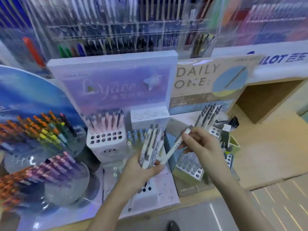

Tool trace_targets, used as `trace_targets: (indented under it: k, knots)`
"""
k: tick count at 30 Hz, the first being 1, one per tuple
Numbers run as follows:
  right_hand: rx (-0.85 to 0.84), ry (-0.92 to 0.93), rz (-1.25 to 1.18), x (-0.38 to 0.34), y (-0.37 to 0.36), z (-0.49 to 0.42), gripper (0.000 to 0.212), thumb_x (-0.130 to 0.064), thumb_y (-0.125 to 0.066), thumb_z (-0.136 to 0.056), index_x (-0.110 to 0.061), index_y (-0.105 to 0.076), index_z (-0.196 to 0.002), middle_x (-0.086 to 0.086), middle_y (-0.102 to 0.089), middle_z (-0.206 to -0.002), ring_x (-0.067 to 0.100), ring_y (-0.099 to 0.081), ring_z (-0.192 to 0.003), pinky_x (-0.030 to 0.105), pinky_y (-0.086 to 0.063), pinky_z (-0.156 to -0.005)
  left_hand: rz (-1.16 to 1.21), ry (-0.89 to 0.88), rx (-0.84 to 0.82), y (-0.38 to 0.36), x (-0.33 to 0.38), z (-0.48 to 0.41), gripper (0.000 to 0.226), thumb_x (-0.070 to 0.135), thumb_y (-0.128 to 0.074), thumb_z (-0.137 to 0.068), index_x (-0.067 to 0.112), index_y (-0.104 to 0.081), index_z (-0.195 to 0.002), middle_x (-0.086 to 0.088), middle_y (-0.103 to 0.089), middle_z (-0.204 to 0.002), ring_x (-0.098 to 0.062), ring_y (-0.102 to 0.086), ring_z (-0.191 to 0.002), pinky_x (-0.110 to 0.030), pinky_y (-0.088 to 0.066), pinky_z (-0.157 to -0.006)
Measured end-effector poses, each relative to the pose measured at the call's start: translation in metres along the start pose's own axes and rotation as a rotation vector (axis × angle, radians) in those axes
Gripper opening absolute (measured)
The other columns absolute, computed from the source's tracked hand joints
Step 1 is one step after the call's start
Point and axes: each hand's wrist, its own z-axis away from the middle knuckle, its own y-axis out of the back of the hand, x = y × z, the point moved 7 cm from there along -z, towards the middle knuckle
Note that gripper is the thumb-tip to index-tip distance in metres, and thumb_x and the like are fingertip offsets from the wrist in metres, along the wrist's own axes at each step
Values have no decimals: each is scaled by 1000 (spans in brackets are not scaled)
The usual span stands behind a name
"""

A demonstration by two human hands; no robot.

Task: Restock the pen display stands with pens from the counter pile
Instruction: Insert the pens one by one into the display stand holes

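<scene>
Left hand grips a pen bundle; right hand pinches one pen. Best turn it tip-down, then seat it upright in the holed stand, four o'clock from the bundle.

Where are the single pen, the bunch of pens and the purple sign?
single pen (174, 148), head view: middle of barrel
bunch of pens (152, 147), head view: middle pen's barrel
purple sign (113, 84), head view: printed face

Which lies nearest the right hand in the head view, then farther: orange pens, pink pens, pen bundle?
1. pen bundle, in the left hand, just beside.
2. pink pens, in the lilac stand, further left.
3. orange pens, far left.
</scene>
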Motion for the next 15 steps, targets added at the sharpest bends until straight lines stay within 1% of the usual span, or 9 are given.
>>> trace_targets:
  k: [3, 5, 7, 8, 10, 11, 12, 14, 15]
  knots:
    - [19, 58, 54, 5, 46, -15, 7, -13, -58, -93, -10, -61, -87, 2, -66, -71, 17, -68, -71, 25, -52, -61, 6, -16, 21, -35, 9, -11, 17, 19, -82, -72, 20, -68, -83, 11, -71, -68, -1, -58, -51, -15, -45, -48]
    - [79, 126, 165, 2, 80, -24, 8, -20, -59, -94, -16, -60, -88, 3, -63, -71, 22, -64, -70, 33, -52, -60, 22, -23, 52, -52, 15, -19, 16, 16, -79, -75, 19, -68, -86, 13, -73, -73, 1, -63, -59, -16, -46, -55]
    - [132, 169, 263, 1, 108, -33, 9, -32, -57, -92, -24, -58, -87, 6, -60, -72, 28, -59, -67, 42, -48, -60, 42, -20, 98, -64, 18, -25, 16, 17, -80, -74, 20, -66, -82, 13, -71, -67, 1, -63, -57, -15, -46, -55]
    - [148, 191, 293, 2, 118, -37, 9, -34, -56, -91, -27, -57, -87, 5, -58, -71, 26, -57, -66, 41, -47, -59, 55, -13, 119, -69, 18, -26, 18, 20, -81, -72, 22, -64, -80, 14, -69, -62, 3, -61, -54, -12, -45, -52]
    - [171, 246, 368, 6, 130, -44, 9, -33, -54, -92, -28, -55, -85, 1, -55, -68, 15, -54, -61, 27, -43, -56, 92, 17, 146, -76, 18, -26, 26, 33, -81, -65, 24, -62, -80, 14, -66, -56, 2, -61, -52, -9, -42, -49]
    - [179, 264, 405, 9, 133, -46, 6, -29, -55, -93, -28, -55, -87, -1, -56, -68, 11, -53, -61, 22, -40, -55, 110, 36, 160, -79, 16, -26, 34, 41, -80, -59, 24, -63, -83, 13, -67, -58, -2, -63, -57, -11, -44, -51]
    - [180, 272, 432, 14, 133, -48, 5, -26, -55, -94, -24, -55, -90, -3, -57, -68, 10, -53, -63, 18, -38, -55, 129, 56, 185, -79, 13, -27, 45, 46, -79, -54, 22, -65, -88, 10, -70, -65, -10, -67, -66, -16, -49, -58]
    - [171, 267, 458, 25, 131, -52, 4, -21, -56, -95, -19, -56, -92, -1, -60, -71, 10, -54, -66, 17, -39, -57, 174, 95, 240, -80, 8, -28, 73, 53, -84, -50, 12, -65, -107, -8, -72, -88, -32, -66, -89, -35, -54, -78]
    - [169, 266, 465, 30, 130, -53, 4, -20, -56, -95, -19, -55, -91, -1, -60, -72, 11, -55, -66, 16, -39, -58, 200, 106, 256, -80, 6, -28, 83, 55, -85, -47, 8, -63, -111, -13, -70, -89, -37, -64, -92, -40, -52, -84]
